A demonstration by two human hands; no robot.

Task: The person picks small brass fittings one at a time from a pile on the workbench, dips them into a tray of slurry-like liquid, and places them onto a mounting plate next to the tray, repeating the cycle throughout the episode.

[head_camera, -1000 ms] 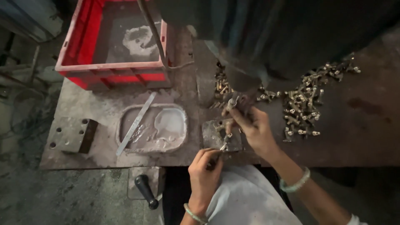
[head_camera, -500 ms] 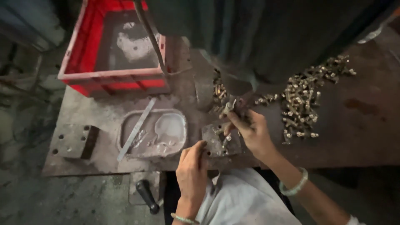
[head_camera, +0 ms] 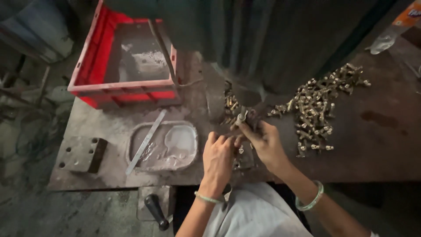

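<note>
My right hand (head_camera: 264,142) pinches a small brass fitting (head_camera: 240,118) and holds it up under the dark machine head (head_camera: 263,48). My left hand (head_camera: 218,161) is right beside it with fingers curled around the small fixture block (head_camera: 244,159) at the table's front edge; whether it grips something is hidden. A heap of brass fittings (head_camera: 318,112) lies to the right of my right hand. A few more fittings (head_camera: 229,105) sit behind the hands.
A red plastic crate (head_camera: 125,90) stands at the back left. A shallow grey tray (head_camera: 163,146) with whitish liquid and a flat metal strip (head_camera: 146,141) lies left of my hands. A drilled steel block (head_camera: 81,154) sits far left. A black handle (head_camera: 157,210) pokes out below the table.
My left hand has risen from the table's front edge to meet my right hand at the fixture. The right hand has stayed under the machine head with the fitting.
</note>
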